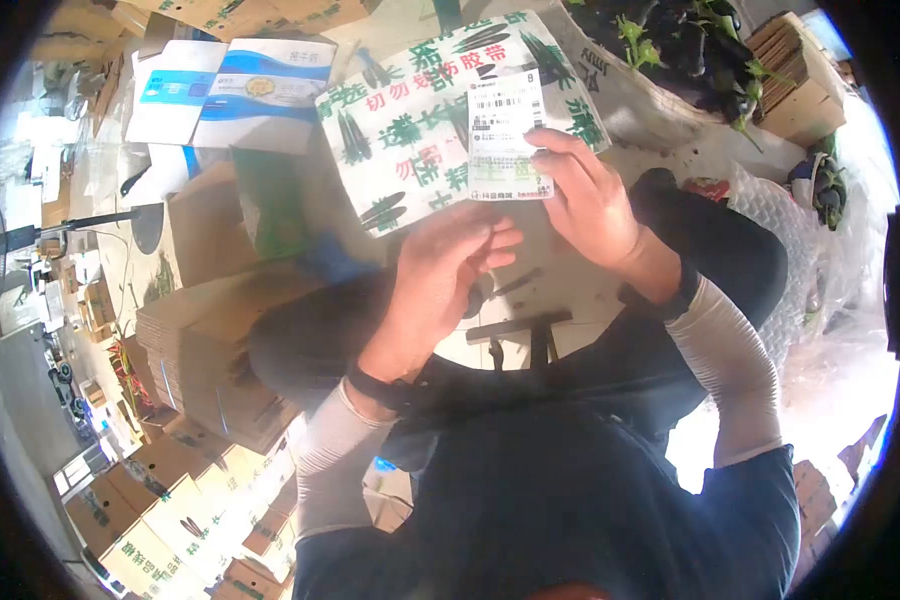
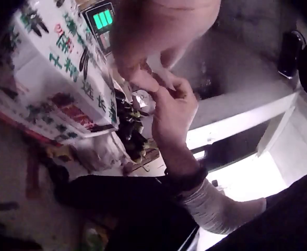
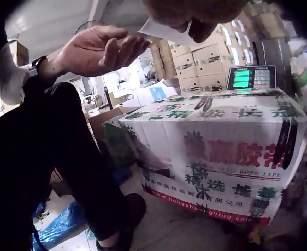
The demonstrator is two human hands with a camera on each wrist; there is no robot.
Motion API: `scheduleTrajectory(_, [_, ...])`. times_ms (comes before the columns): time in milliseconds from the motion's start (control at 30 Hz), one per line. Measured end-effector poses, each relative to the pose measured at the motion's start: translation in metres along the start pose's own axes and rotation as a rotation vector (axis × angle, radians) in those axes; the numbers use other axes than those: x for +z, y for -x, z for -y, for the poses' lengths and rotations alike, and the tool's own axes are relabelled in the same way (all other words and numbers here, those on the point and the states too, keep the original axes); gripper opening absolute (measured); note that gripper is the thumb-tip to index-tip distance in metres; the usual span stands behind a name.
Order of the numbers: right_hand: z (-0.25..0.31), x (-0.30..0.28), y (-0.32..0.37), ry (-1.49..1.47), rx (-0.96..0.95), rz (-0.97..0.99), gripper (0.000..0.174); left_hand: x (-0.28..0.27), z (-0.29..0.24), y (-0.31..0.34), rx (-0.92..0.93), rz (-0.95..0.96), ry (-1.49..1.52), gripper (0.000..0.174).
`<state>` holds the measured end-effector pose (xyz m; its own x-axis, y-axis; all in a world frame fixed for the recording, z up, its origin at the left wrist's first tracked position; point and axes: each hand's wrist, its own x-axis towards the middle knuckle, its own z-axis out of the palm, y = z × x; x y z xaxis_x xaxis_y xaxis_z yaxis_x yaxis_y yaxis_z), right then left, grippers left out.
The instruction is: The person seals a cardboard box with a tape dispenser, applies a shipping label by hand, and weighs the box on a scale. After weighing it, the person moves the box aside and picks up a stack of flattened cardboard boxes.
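Note:
In the head view a white printed label (image 1: 505, 150) is over the top of a white box (image 1: 385, 150) with green and red lettering. My right hand (image 1: 595, 210) pinches the label's right edge between thumb and fingers; the right wrist view also shows this label (image 3: 166, 33) held above the box (image 3: 211, 151). Just below and left of the label, my left hand (image 1: 435, 270) has its fingers loosely bent and grips nothing. That left hand (image 3: 98, 52) appears palm up beside the label in the right wrist view. Whether it touches the label is unclear in the left wrist view.
Dark eggplants (image 1: 705, 60) lie behind the box at the right. Blue-and-white cartons (image 1: 260, 95) are at the back left, and flattened cardboard (image 1: 210, 350) is stacked at the left. A scale display (image 3: 251, 78) glows green behind the box. Bubble wrap (image 1: 770, 270) is at the right.

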<state>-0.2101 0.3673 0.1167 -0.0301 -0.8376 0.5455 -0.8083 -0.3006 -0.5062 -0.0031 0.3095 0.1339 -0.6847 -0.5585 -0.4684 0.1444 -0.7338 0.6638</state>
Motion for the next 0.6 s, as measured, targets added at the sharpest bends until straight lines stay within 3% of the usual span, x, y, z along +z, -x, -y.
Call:
scheduleTrajectory(167, [-0.014, -0.004, -0.002, -0.004, -0.03, 0.03, 0.029, 0.001, 0.012, -0.016, 0.078, -0.102, 0.238, 0.034])
scheduleTrajectory(333, [-0.024, -0.005, 0.003, -0.027, -0.045, 0.056, 0.03, 0.006, 0.009, -0.025, 0.079, -0.158, 0.097, 0.032])
scheduleTrajectory(400, [-0.026, -0.005, 0.002, -0.023, -0.048, 0.053, 0.03, 0.007, 0.011, -0.027, 0.066, -0.207, 0.048, 0.015])
scheduleTrajectory(600, [-0.028, -0.001, 0.009, 0.007, -0.059, 0.036, 0.029, 0.004, 0.013, -0.027, 0.061, -0.209, 0.0, 0.014])
